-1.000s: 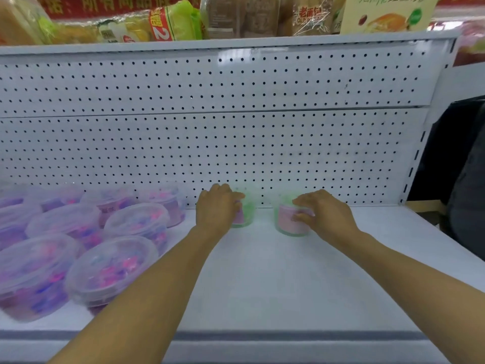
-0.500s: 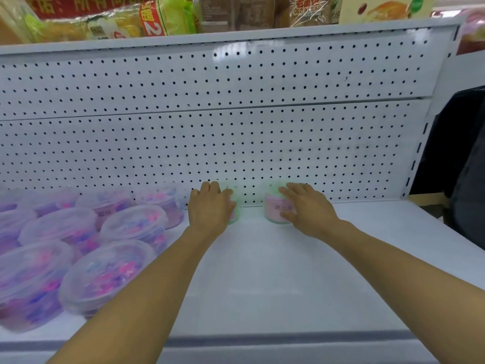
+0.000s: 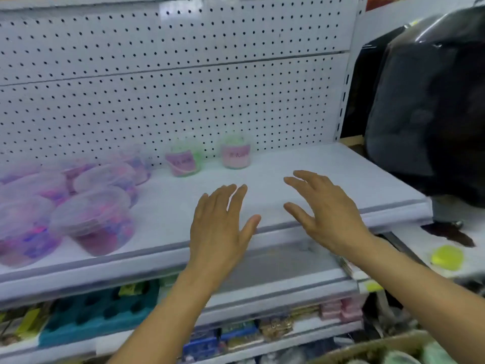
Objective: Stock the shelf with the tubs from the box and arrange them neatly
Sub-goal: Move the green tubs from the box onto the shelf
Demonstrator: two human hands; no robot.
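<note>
Two green tubs, the left tub (image 3: 183, 161) and the right tub (image 3: 235, 155), are standing at frame centre on the shelf (image 3: 301, 164) against the pegboard (image 3: 183, 82); their pink labels are blurring past reading; the left hand (image 3: 220, 227) and right hand (image 3: 328, 214) are hovering below, fingers spread wide, holding nothing; larger clear tubs (image 3: 86, 206) are sitting at left.

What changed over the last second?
Both hands let go: left hand and right hand pulled back from the two green tubs toward the shelf front, now open. Tubs stay by the pegboard; clear tubs unchanged.
</note>
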